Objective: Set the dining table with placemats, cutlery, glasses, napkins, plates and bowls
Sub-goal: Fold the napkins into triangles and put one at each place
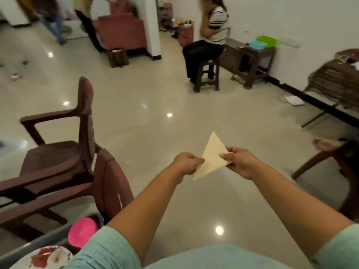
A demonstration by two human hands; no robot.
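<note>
A cream napkin (pixel 210 158) folded into a triangle is held in the air over the shiny floor, in front of me. My left hand (pixel 186 165) pinches its lower left edge. My right hand (pixel 240 161) pinches its right corner. At the bottom left, a pink bowl (pixel 82 232) and a white plate with a red flower pattern (pixel 45 258) sit on a table whose grey edge (pixel 29 247) just shows.
Two dark red chairs (pixel 58 158) stand at the left beside the table. Another chair (pixel 342 162) is at the right edge. A dark table (pixel 330 111) with stacked mats is at the far right. A person sits on a stool (pixel 206 74) farther back.
</note>
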